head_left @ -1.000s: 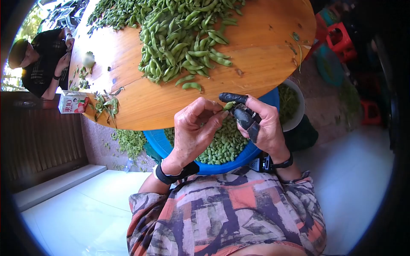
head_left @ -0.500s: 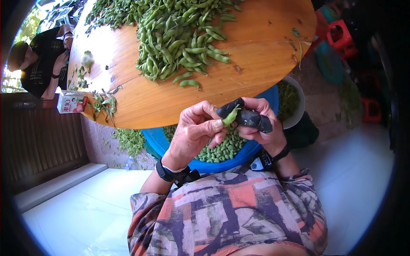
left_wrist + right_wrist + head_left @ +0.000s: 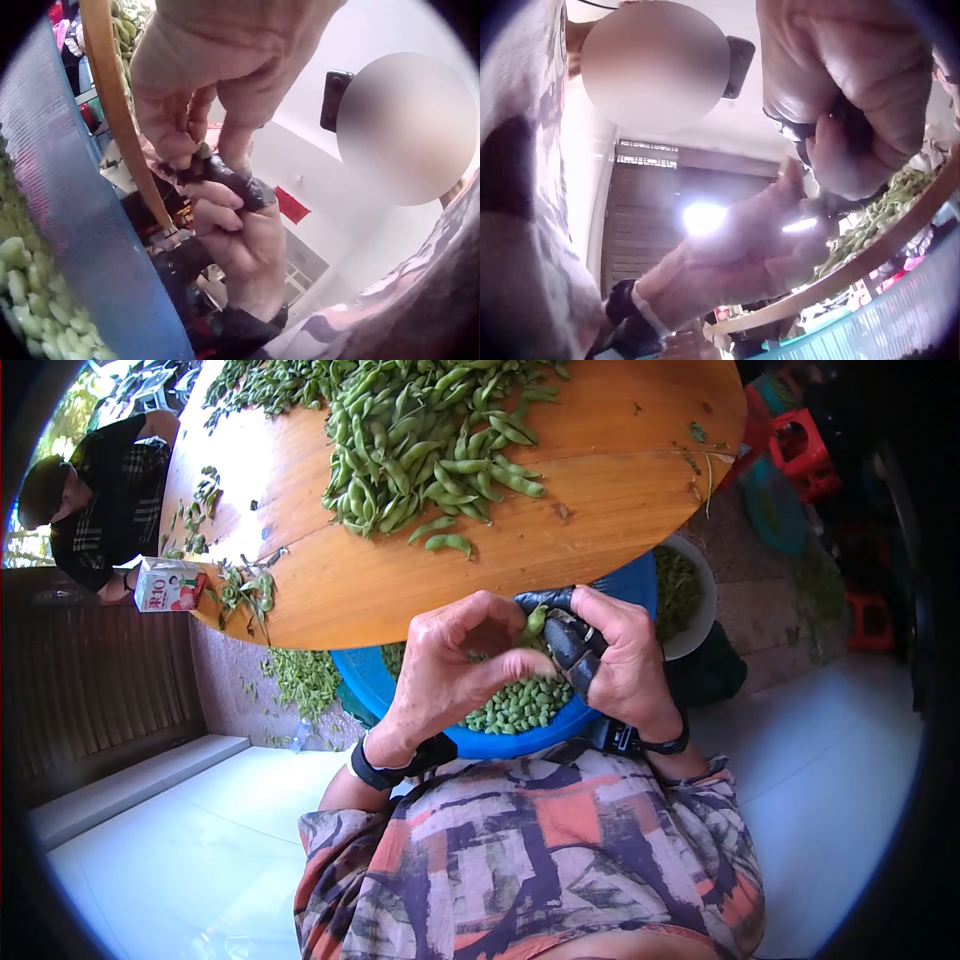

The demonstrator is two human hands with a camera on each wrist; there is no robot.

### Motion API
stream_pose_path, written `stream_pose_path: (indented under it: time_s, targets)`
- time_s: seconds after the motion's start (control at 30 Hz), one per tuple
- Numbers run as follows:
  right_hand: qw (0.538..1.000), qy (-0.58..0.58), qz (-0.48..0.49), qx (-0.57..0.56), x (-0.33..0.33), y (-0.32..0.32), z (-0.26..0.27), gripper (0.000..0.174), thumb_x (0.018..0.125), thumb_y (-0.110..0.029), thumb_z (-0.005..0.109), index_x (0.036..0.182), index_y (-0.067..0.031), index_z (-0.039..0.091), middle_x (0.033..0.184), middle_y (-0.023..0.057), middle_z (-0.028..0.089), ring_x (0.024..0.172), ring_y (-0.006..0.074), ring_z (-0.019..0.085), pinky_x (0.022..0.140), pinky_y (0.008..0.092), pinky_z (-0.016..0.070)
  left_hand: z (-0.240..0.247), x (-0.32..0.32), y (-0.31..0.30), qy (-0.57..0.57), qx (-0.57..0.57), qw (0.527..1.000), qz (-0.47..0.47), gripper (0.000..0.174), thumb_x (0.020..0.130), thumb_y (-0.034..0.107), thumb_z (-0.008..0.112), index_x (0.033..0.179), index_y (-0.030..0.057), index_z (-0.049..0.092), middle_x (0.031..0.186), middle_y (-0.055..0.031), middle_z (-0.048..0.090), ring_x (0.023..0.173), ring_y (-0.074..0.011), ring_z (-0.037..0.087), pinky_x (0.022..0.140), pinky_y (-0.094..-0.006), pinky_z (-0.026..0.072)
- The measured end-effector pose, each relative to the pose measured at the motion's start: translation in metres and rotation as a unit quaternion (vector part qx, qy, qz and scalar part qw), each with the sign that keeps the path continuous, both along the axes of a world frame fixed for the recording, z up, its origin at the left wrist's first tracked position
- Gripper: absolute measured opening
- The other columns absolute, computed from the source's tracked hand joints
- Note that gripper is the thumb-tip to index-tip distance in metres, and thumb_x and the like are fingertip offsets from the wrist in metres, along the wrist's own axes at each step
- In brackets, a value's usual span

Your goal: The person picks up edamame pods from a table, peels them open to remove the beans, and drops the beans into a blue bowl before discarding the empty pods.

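Over a blue basin (image 3: 480, 745) of shelled green beans (image 3: 515, 707), both hands meet at one green soybean pod (image 3: 536, 622). My right hand (image 3: 625, 650) pinches the pod between its thumb and index finger, both wrapped in black coverings. From the other side, the curled fingers of my left hand (image 3: 445, 660) hold the pod at its left edge. The left thumb is stretched out below, apart from the pod and blurred. In the left wrist view, the pod's tip (image 3: 202, 150) shows between the left fingers and the black-covered right thumb.
A big heap of soybean pods (image 3: 420, 450) lies on the round wooden table (image 3: 620, 500). A drink carton (image 3: 168, 585) and plant scraps (image 3: 245, 595) are at its left edge. A white bucket (image 3: 690, 600) stands right of the basin. Another person (image 3: 110, 500) sits at far left.
Half a second ago the left thumb pressed on a bright green pod; now it has swung off. The right hand has turned, its black-covered fingers now pointing left. The other person's hands have moved.
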State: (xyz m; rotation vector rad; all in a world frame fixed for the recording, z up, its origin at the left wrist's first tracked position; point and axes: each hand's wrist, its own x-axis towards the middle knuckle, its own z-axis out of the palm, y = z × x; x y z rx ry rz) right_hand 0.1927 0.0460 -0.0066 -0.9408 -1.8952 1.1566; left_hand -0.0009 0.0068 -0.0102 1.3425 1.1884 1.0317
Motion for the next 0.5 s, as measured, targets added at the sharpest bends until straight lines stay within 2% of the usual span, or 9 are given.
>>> stream_pose_path:
  time_s: [0.03,0.07,0.13,0.27,0.3,0.33,0.37,0.43,0.5]
  targets:
    - [1.000,-0.002,0.004,0.022,-0.002,-0.002,0.001,0.024,0.074,0.004,0.061,0.099,0.0026,0.061,0.080,0.0172,0.056,0.075,0.0362,0.059,0.066,0.0353,0.0471,0.000,-0.001,0.001,0.050,0.001,0.999,0.000,0.022,0.078,0.009,0.081,0.089,-0.0014,0.064,0.077,-0.0047,0.067,0.070,-0.0071,0.065,0.063,-0.0235,0.0531]
    - [1.000,-0.002,0.005,0.022,-0.003,-0.003,0.002,0.024,0.074,0.004,0.061,0.099,0.0026,0.061,0.080,0.0172,0.056,0.075,0.0362,0.059,0.066,0.0353,0.0471,0.001,-0.001,0.002,0.050,0.001,0.999,0.001,0.022,0.078,0.009,0.081,0.089,-0.0014,0.064,0.077,-0.0047,0.067,0.070,-0.0071,0.065,0.063,-0.0235,0.0531]
    - [0.998,0.003,-0.031,0.050,-0.005,-0.005,0.003,0.026,0.071,0.006,0.059,0.097,0.0023,0.060,0.081,0.0168,0.057,0.075,0.0361,0.060,0.067,0.0363,0.0476,0.005,0.004,0.004,0.121,0.079,0.989,0.040,0.016,0.080,0.006,0.078,0.085,-0.0009,0.065,0.072,-0.0059,0.066,0.065,-0.0091,0.064,0.061,-0.0249,0.0529]
    - [0.993,-0.004,-0.065,0.100,-0.004,-0.004,-0.005,0.033,0.065,0.006,0.057,0.097,0.0029,0.061,0.083,0.0164,0.057,0.075,0.0365,0.060,0.067,0.0378,0.0484,-0.010,0.009,0.009,0.128,0.144,0.979,0.072,0.010,0.086,0.004,0.071,0.090,-0.0022,0.065,0.073,-0.0070,0.067,0.060,-0.0114,0.064,0.054,-0.0249,0.0510]
    - [0.993,-0.005,-0.065,0.101,-0.004,-0.004,-0.005,0.033,0.065,0.006,0.057,0.097,0.0029,0.061,0.083,0.0164,0.057,0.075,0.0365,0.060,0.067,0.0378,0.0484,-0.009,0.009,0.009,0.017,0.045,0.997,0.061,0.009,0.090,0.006,0.067,0.092,-0.0025,0.064,0.075,-0.0079,0.067,0.058,-0.0122,0.063,0.051,-0.0246,0.0491]
    - [0.994,-0.005,-0.064,0.094,-0.003,-0.005,-0.004,0.033,0.064,0.006,0.056,0.097,0.0028,0.061,0.082,0.0162,0.057,0.075,0.0365,0.060,0.066,0.0379,0.0485,-0.007,0.010,0.009,-0.094,-0.057,0.993,0.048,0.010,0.094,0.007,0.063,0.094,-0.0029,0.063,0.077,-0.0088,0.068,0.055,-0.0130,0.062,0.047,-0.0244,0.0471]
    - [0.995,-0.005,-0.060,0.086,-0.003,-0.007,-0.004,0.034,0.064,0.006,0.056,0.097,0.0027,0.061,0.082,0.0160,0.057,0.075,0.0366,0.060,0.066,0.0380,0.0487,-0.006,0.006,0.010,-0.095,-0.057,0.993,0.050,0.010,0.094,0.007,0.063,0.094,-0.0029,0.063,0.077,-0.0088,0.068,0.055,-0.0130,0.062,0.047,-0.0244,0.0471]
    - [0.994,-0.007,-0.058,0.090,-0.004,-0.008,-0.002,0.034,0.063,0.007,0.056,0.096,0.0028,0.061,0.082,0.0159,0.056,0.074,0.0365,0.060,0.065,0.0378,0.0487,0.000,-0.004,0.017,-0.284,-0.230,0.931,-0.018,0.018,0.098,0.015,0.058,0.096,-0.0026,0.061,0.079,-0.0094,0.067,0.053,-0.0122,0.060,0.042,-0.0227,0.0435]
    - [0.994,-0.010,-0.059,0.093,-0.004,-0.009,-0.003,0.033,0.063,0.007,0.057,0.096,0.0028,0.061,0.082,0.0157,0.056,0.074,0.0364,0.060,0.064,0.0375,0.0487,0.005,-0.003,0.017,-0.264,-0.236,0.935,-0.011,0.020,0.099,0.017,0.057,0.095,-0.0019,0.060,0.078,-0.0088,0.066,0.053,-0.0119,0.060,0.042,-0.0229,0.0436]
